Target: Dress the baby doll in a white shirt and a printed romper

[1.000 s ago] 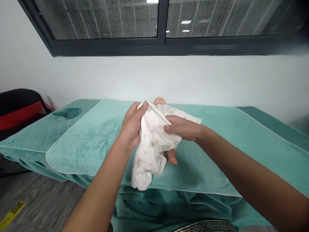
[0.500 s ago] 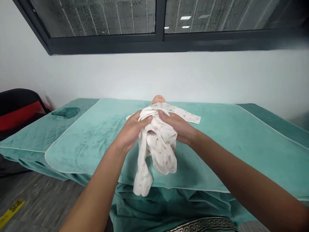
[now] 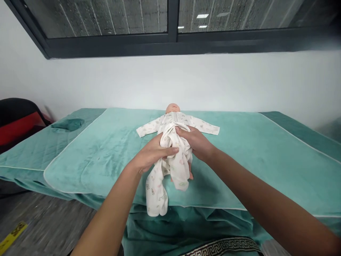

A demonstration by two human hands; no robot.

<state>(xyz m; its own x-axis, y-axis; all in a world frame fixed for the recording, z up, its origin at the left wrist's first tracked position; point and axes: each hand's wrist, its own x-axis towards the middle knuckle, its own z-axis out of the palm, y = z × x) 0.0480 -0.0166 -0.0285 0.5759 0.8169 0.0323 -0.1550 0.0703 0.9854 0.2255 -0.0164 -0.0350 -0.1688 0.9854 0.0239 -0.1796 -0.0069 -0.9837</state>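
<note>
A baby doll (image 3: 172,107) lies on its back on a teal towel (image 3: 106,149), head towards the wall, dressed in a white printed romper (image 3: 176,167). The sleeves spread out to both sides. My left hand (image 3: 150,154) grips the bunched romper cloth at the doll's waist from the left. My right hand (image 3: 195,142) pinches the same cloth from the right. The romper's legs hang loose towards the towel's near edge, and a bare doll foot (image 3: 190,175) shows beside them.
The towel covers a teal quilted bed (image 3: 32,156) that runs along a white wall under a dark window. A small folded teal cloth (image 3: 68,124) lies at the left. A black and red chair (image 3: 16,119) stands at far left. Grey floor lies below.
Both hands have lowered the romper from a raised hold down onto the doll's body. The left sleeve now lies spread out flat, and the hands sit lower, at the waist.
</note>
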